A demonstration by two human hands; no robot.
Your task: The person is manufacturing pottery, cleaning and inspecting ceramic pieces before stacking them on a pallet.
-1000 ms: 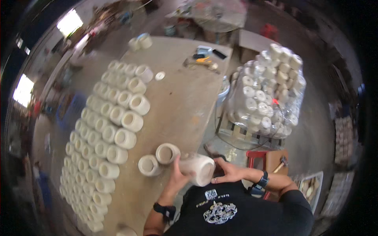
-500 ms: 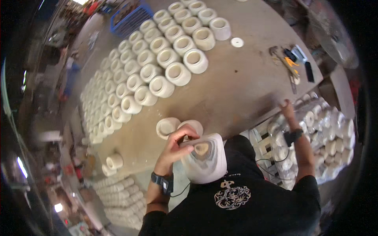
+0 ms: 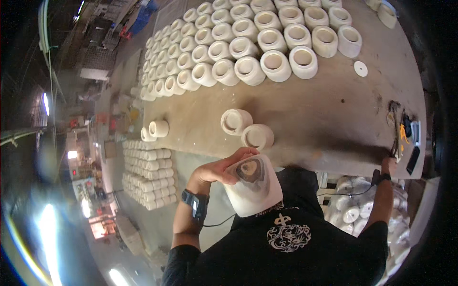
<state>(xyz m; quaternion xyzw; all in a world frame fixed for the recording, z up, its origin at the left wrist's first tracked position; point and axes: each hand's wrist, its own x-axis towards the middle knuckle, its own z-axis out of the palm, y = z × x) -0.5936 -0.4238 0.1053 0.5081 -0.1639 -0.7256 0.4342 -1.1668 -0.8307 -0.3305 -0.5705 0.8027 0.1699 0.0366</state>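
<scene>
My left hand (image 3: 220, 168) is closed on a white, round-cornered pot-like piece (image 3: 255, 193), held tilted in front of my chest. Grey and tan rings mark the side facing up, around a hollow or stain. Just beyond it, two pale cylindrical pots (image 3: 257, 137) stand on the table, touching or nearly so. My right arm stretches out to the table's right edge. There my right hand (image 3: 390, 165) is at the near end of a long thin tool (image 3: 395, 136); its fingers are too small and covered to make out.
Rows of pale hollow pots (image 3: 248, 71) fill the table's far side. A white disc (image 3: 360, 68) and a black bar-shaped thing (image 3: 413, 159) lie on the right. Wrapped pots (image 3: 350, 214) are stacked below the right edge; more pots (image 3: 151, 178) are stacked at left.
My right hand has moved from above the wrapped stack to the long tool at the table's right edge. The view has turned; my left hand keeps hold of the white piece.
</scene>
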